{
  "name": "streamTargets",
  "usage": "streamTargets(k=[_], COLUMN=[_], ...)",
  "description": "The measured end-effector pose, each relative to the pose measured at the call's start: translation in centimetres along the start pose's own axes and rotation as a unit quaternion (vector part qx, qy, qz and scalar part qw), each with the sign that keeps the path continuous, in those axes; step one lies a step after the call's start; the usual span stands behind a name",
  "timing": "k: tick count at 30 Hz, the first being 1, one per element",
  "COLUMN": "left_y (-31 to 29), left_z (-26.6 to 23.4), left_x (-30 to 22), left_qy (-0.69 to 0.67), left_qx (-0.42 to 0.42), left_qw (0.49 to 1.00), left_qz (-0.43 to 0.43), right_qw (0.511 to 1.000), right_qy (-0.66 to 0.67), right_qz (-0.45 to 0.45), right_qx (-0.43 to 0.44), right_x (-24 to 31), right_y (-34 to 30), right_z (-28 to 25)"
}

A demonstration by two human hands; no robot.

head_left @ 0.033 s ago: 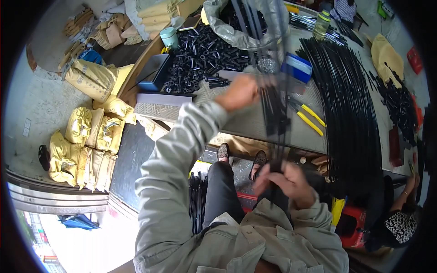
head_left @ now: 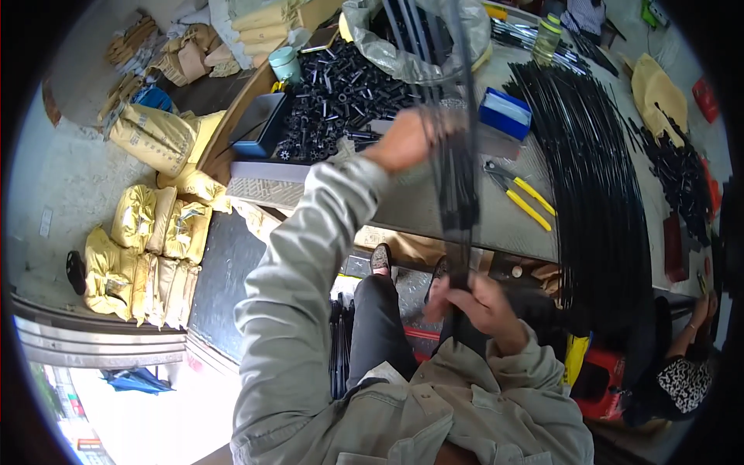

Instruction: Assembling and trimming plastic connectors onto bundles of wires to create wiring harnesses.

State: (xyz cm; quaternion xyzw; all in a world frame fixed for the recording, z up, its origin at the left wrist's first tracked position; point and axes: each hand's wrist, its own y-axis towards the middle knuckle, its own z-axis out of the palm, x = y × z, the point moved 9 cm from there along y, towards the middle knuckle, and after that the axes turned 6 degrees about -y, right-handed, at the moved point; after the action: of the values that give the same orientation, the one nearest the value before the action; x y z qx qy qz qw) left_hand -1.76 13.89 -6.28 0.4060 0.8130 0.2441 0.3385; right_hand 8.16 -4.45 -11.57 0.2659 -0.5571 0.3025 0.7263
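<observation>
In front of me stands a long black umbrella frame (head_left: 459, 186), its thin ribs bunched around a shaft and blurred by motion. My right hand (head_left: 482, 306) is closed around its lower end, close above my lap. Higher up, over the bench, my left hand (head_left: 412, 139) is closed on the ribs; its fingers are smeared and partly hidden behind them. The frame's top reaches past the upper picture edge. On the bench, right of the frame, lie cutting pliers (head_left: 527, 203) with yellow handles.
A pile of black plastic tubular parts (head_left: 341, 89) covers the bench's back left, beside a blue-grey bin (head_left: 256, 128). Long black rods (head_left: 593, 178) hang over the front edge at right. A blue box (head_left: 504, 115), a lined sack (head_left: 372, 58) and a bottle (head_left: 546, 43) stand behind.
The umbrella frame and both hands have shifted slightly left, the left hand also a little upward. Both hands keep their hold.
</observation>
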Motion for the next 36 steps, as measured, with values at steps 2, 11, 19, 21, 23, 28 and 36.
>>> streamTargets(k=[2,11,19,21,23,28,36], left_y=[1.0,-7.2,-8.8,-9.0,-8.9,-10.3,-8.3], left_z=[0.3,-0.1,5.4,5.3,5.4,4.7,4.7], left_x=[1.4,-4.9,-5.7,-5.5,-5.2,-4.9,-5.4], left_qy=[0.071,-0.041,0.091,0.126,0.133,0.14,0.113], left_qx=[0.026,0.212,0.28,0.271,0.258,0.244,0.235], left_qw=[0.996,0.974,0.955,0.954,0.957,0.959,0.965], left_qz=[0.048,-0.064,-0.044,-0.03,-0.019,-0.02,-0.017], right_qw=[0.999,0.999,0.908,0.834,0.77,0.728,0.581], right_qy=[-0.001,0.047,-0.416,-0.547,-0.631,-0.594,-0.757], right_qz=[-0.011,-0.012,-0.027,-0.039,0.096,-0.167,0.018], right_qx=[-0.041,-0.019,-0.03,-0.061,0.024,-0.3,-0.299], right_x=[-4.7,-14.1,-15.4,-11.7,-11.2,9.2,10.1], right_y=[1.4,3.3,4.2,3.3,2.0,6.7,18.6], right_z=[-1.7,-4.7,-7.5,-7.7,-7.7,-8.4,-29.8])
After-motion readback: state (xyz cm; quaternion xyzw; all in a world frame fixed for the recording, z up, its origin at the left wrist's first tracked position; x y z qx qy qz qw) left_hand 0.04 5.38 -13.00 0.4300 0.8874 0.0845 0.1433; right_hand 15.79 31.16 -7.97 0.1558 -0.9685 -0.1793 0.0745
